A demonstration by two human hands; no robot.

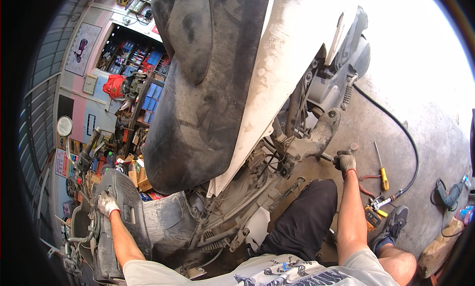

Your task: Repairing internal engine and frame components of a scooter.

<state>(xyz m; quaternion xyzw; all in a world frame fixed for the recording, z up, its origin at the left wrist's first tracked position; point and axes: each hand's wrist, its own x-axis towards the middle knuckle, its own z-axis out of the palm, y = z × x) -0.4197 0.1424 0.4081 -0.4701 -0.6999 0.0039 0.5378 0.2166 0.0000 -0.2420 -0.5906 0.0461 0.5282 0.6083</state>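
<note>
Panel (pixel 127 192) under your gloved left hand (pixel 107 204): brace evenly. Your right hand (pixel 345 162) curls beside a rod (pixel 324 156); both grips unclear.

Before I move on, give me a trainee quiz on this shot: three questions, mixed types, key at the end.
1. Multiple choice. The left hand is on: a) the seat, b) the front panel, c) the mirror.
2. Fill in. The screwdriver on the floor has a ____ handle.
3. True or false. The right hand is gloved.

Key: 1. b; 2. yellow; 3. true.
</note>
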